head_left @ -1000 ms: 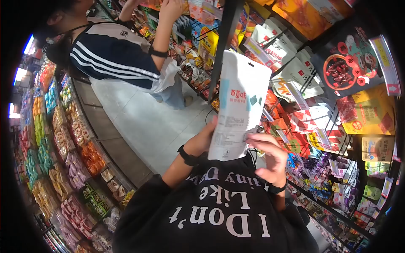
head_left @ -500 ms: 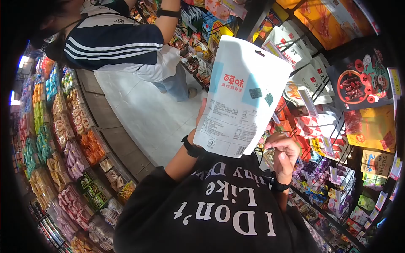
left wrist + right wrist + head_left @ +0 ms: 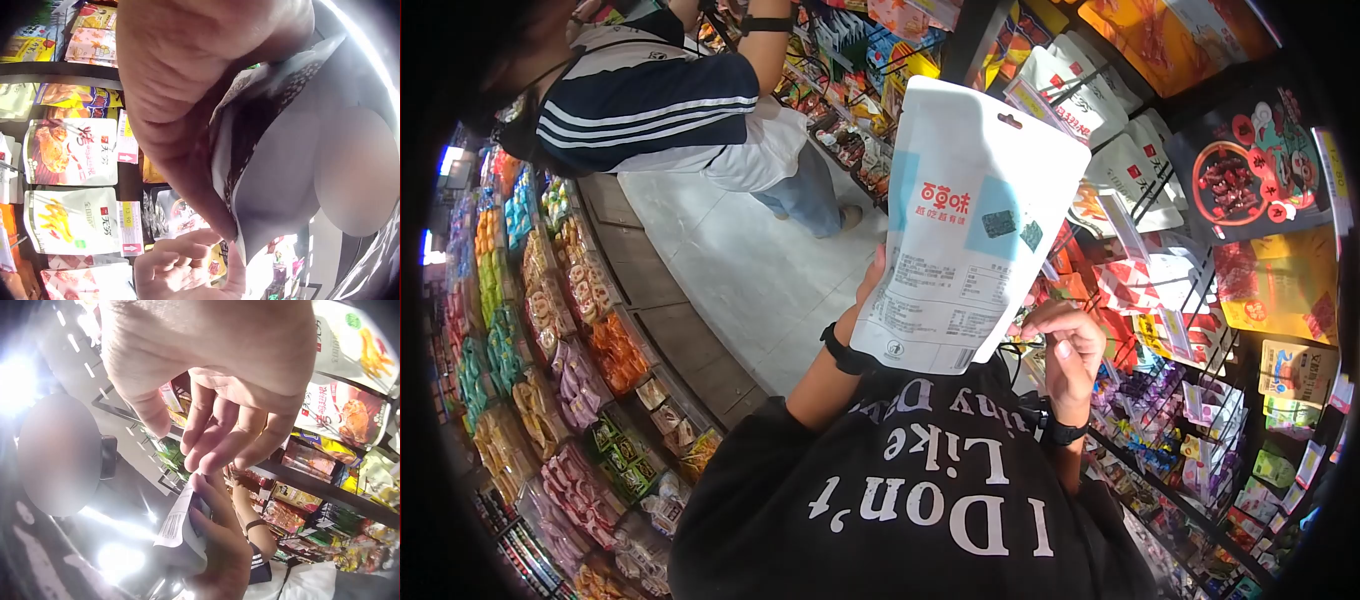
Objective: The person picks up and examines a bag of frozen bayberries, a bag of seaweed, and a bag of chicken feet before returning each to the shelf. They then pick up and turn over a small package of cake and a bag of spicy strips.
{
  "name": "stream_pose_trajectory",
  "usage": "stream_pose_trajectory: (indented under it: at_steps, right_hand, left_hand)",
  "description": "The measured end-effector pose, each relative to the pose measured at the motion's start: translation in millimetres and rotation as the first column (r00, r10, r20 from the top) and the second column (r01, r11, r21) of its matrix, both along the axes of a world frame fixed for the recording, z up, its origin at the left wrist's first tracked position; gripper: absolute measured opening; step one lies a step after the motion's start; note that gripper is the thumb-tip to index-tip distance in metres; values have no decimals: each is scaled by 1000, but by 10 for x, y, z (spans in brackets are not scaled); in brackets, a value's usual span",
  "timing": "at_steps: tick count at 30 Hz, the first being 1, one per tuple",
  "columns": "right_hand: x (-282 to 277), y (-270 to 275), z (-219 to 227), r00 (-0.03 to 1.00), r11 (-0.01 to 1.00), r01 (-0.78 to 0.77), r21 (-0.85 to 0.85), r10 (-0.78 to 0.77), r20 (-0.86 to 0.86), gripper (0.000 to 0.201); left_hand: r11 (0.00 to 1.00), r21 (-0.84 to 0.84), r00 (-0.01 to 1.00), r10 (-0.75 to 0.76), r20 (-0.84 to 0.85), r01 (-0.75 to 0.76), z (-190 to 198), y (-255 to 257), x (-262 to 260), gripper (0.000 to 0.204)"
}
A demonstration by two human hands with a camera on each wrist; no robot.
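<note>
Clear plastic bins [image 3: 640,336] at my left hold colourful packaged snacks [image 3: 613,352]. White-and-pale-blue plastic pouch [image 3: 972,240] tilted before me, contents hidden. My left hand [image 3: 187,87] grips its side; my right hand [image 3: 1072,352], fingers loosely bent, just beside lower corner.

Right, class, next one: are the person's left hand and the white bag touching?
Touching. The left wrist view shows it: the left hand grips the white bag, its thumb against the bag's edge with no gap.
</note>
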State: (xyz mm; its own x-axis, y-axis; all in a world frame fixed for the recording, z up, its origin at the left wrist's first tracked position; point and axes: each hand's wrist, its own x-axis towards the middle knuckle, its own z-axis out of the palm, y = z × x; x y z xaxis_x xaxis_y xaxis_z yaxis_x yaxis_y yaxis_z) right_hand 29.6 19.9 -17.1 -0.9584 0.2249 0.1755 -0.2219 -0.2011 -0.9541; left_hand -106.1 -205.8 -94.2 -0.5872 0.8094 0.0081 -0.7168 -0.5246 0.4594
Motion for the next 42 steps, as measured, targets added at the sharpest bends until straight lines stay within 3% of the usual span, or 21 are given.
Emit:
stream_pose_trajectory:
  at_steps: [2,5,7,10,11,13,15,16,19,22,24,27,29,32,34,36,41,42]
  right_hand:
    - [42,3,-39,1000,999,16,-28,-16,8,24]
    - [82,-1,-52,1000,998,12,-57,-11,14,24]
    - [127,12,-68,1000,999,21,-37,-20,24,25]
    - [184,33,-71,996,996,89,6,-89,31,28]
    - [207,28,-65,990,990,137,25,-137,30,29]
    - [243,23,13,982,981,171,-95,-161,100,62]
    - [588,84,-260,946,928,301,-218,-262,191,83]
    - [769,187,-453,959,939,244,-244,-195,206,96]
    - [825,153,-259,962,947,142,-287,-64,266,111]
    - [794,132,-60,975,948,71,-310,0,224,118]
    - [882,145,-20,984,947,73,-314,-17,178,116]
    - [1095,186,-121,989,929,146,-340,-132,65,107]
    - [1361,253,-252,962,892,252,-376,-272,1,79]
    - [1636,358,-218,893,868,436,-237,-385,234,44]
    - [1830,415,-237,840,843,513,-164,-452,301,35]
    - [1972,500,-190,782,810,576,-108,-508,361,23]
    - [2531,830,-105,593,703,612,363,-711,376,19]
    - [2660,906,-90,548,661,593,460,-750,371,19]
  left_hand:
    - [985,-174,996,-29,-89,14,107,-15,32,88]
    - [996,-26,996,-90,17,90,284,95,110,91]
    - [987,81,971,-151,186,138,449,164,196,88]
    - [977,-164,950,-175,-258,135,395,219,129,89]
    - [928,-368,875,-131,-466,-57,640,269,150,90]
    - [764,-540,540,-304,-785,-354,1001,374,173,94]
    - [679,-419,173,-401,-899,-603,1112,440,242,101]
    - [640,-303,-21,-447,-894,-706,1122,474,271,104]
    - [738,-307,-62,-425,-903,-600,1003,561,337,102]
    - [776,-325,-48,-415,-909,-541,971,655,427,102]
    - [800,-331,-30,-398,-917,-500,872,749,462,103]
    - [804,-397,-93,-481,-872,-443,739,945,528,102]
    - [817,-417,-204,-522,-828,-399,708,1072,603,99]
    - [833,-447,-349,-546,-762,-326,675,1288,731,98]
    - [840,-452,-419,-542,-729,-301,640,1459,859,96]
    - [852,-448,-427,-523,-738,-271,571,1643,1020,95]
    - [857,-498,-406,-506,-761,-134,256,2116,1521,75]
    - [870,-475,-447,-479,-756,-131,280,2197,1669,65]
